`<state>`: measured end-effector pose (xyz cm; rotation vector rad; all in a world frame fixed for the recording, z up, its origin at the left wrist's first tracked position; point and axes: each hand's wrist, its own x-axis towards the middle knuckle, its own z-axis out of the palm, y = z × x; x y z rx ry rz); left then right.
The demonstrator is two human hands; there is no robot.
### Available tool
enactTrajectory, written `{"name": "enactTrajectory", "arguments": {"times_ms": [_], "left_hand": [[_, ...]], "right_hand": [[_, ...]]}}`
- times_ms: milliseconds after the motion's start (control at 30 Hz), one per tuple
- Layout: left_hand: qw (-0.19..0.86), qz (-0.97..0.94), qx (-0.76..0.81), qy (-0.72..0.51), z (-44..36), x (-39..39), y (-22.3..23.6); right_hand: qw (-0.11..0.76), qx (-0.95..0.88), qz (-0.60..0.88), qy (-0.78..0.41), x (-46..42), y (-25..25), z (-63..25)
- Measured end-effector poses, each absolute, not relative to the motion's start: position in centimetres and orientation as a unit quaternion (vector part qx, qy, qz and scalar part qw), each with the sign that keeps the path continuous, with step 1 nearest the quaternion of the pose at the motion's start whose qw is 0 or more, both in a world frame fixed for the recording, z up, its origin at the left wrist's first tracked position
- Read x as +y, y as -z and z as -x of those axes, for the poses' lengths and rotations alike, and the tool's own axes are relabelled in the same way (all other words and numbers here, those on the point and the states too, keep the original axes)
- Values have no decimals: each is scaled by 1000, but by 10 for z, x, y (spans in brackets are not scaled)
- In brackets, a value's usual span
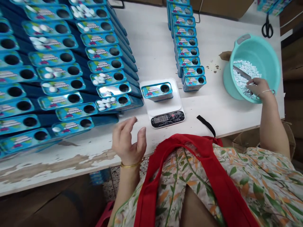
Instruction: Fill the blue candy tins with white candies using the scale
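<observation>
My right hand (259, 88) is inside the turquoise tub (268, 63), low over a heap of small white candies (247, 71). Its fingers are closed around one end of a long, flat grey metal utensil (241, 72), whose exact kind I cannot make out. My left hand (129, 138) hovers above the table's front edge with fingers apart and nothing in it. Beyond it stands a white digital scale (151, 110) with a lit display. One blue candy tin (155, 90) rests upright on the scale, a round dark hole in its lid.
Rows of blue tins (68, 126) fill the left side, several with white candies on their lids. Another column of tins (190, 71) stands behind the scale. Black scissors (267, 28) lie at the far right; a black strap (207, 124) lies near the front edge.
</observation>
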<state>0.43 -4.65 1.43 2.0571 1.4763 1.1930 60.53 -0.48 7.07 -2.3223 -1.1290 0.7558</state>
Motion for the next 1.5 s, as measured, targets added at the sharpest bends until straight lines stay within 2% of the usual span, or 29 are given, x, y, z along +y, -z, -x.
{"name": "enactTrajectory", "arguments": {"times_ms": [200,300,400,533,633,733,833,900,1167,1300,1367,1500], "left_hand": [[199,-720,547,-377,2,-64,5],[216,-709,570,-355,5,-78,20],[232,-681,611,-332,7,-95,35],[237,-657,648,-304,6,-118,54],[229,-656,652,-304,4,-126,65],[224,-653,656,-305,3,-128,71],[226,-650,654,-314,2,-127,72],[230,-649,650,-320,2,-127,71],[234,-647,657,-308,1,-126,66],[243,-642,660,-303,0,-126,66],[245,-640,662,-304,0,-126,66],[245,-642,656,-311,-1,-125,66]], "right_hand": [[291,-254,880,-278,-3,-95,-592],[386,-258,850,-250,7,-106,-567],[445,-312,773,-328,27,-121,-510],[369,-427,671,-481,60,-139,-392],[304,-529,604,-513,78,-141,-315],[197,-630,582,-474,88,-133,-273],[105,-731,568,-363,93,-127,-259],[74,-782,545,-292,94,-125,-258],[17,-841,493,-223,94,-124,-260],[28,-834,500,-232,95,-131,-259],[60,-805,523,-274,94,-138,-261],[196,-595,598,-500,86,-145,-273]]}}
